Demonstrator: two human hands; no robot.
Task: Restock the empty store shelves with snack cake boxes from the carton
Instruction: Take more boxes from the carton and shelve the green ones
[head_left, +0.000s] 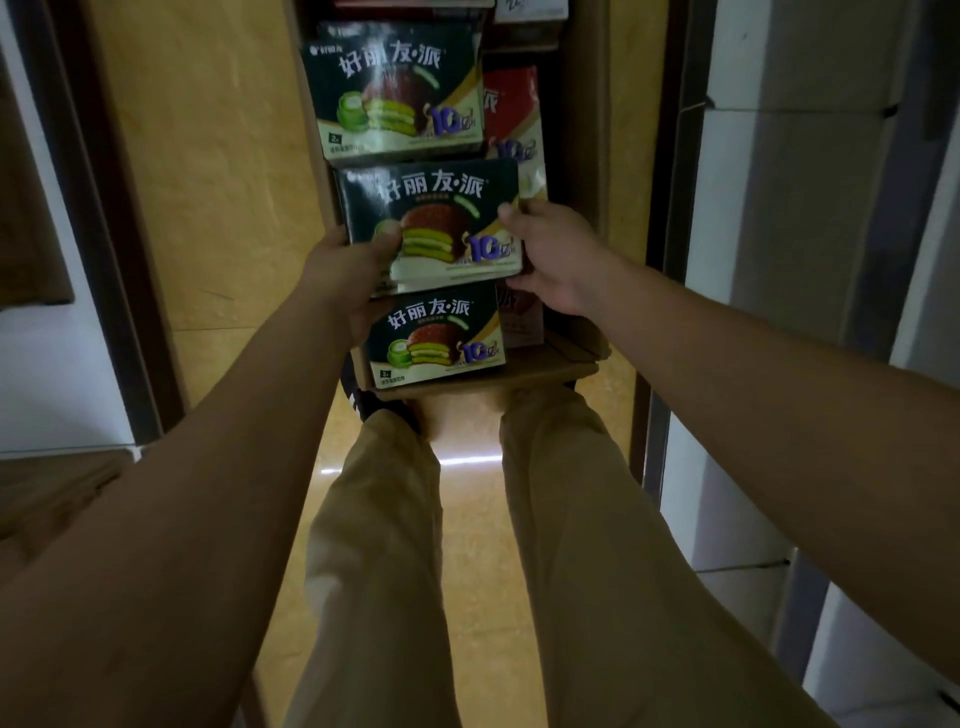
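Note:
A brown cardboard carton (566, 358) stands open on the floor in front of my feet. Dark green snack cake boxes lie in it in a row: one at the far end (395, 88), one at the near end (436, 338). Between them is a third green box (436, 218), raised above the others and held at both sides. My left hand (348, 270) grips its left edge with the thumb on the front face. My right hand (556, 254) clasps its right edge. Red snack cake boxes (511, 109) sit along the carton's right side, partly hidden.
The floor is shiny yellow tile (218, 171). White shelf units (789, 208) line the right side of the narrow aisle, and a white shelf edge (57, 364) runs along the left. My legs in tan trousers (571, 545) stand just behind the carton.

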